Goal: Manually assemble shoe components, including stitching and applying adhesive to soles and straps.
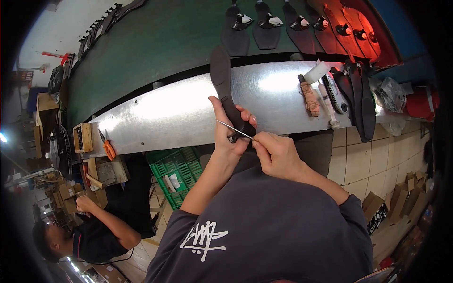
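My left hand (227,141) is wrapped around the heel end of a dark sandal sole (220,75), which points away from me over the metal ledge. Pinched in the fingers of my right hand (279,153) is a thin metal rod (231,126). The rod lies slanted across the heel end, its far tip near my left thumb. A small shiny black part shows at the heel, beneath the rod; my fingers partly hide it. What handle the rod has, if any, is covered by my right hand.
Along a green belt (155,47) lie several dark sandals (236,35), some under red light. A metal ledge (165,111) bears a brush (335,94), a wrapped tool (310,99) and stacked soles (361,104). Orange-handled pliers (109,148), a green crate (177,170) and a co-worker (101,231) are left.
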The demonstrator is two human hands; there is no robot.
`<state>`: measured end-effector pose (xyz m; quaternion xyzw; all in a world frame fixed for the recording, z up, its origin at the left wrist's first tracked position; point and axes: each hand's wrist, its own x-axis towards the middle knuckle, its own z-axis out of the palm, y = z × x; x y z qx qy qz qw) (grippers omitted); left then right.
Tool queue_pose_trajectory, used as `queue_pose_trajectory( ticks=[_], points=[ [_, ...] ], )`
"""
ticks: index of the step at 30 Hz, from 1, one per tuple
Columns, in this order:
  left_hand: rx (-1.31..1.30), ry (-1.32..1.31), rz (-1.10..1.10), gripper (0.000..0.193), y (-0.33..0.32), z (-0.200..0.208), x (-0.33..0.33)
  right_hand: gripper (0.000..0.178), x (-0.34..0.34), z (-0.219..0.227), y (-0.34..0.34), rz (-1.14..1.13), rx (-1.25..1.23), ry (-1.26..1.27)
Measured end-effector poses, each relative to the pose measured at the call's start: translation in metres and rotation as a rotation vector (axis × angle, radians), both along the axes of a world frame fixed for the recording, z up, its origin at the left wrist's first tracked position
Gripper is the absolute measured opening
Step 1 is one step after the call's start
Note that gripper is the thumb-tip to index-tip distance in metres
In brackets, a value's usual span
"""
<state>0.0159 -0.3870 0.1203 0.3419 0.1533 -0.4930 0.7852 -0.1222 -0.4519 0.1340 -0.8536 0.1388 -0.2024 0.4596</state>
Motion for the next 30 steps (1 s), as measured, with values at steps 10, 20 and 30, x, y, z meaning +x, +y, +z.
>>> queue_pose_trajectory(
  ticks=[10,20,30],
  points=[
    [0.109,-0.010,-0.051,0.061,-0.001,-0.004,0.000,0.007,-0.006,-0.003,0.000,0.032,-0.110,-0.023],
    [0.089,0.026,-0.128,0.066,-0.002,-0.020,0.005,0.008,-0.012,0.000,0.006,0.230,-0.189,-0.086],
    [0.020,0.073,-0.117,0.066,-0.005,-0.015,0.029,0.010,-0.006,0.006,-0.017,0.015,0.087,-0.117]
  ],
)
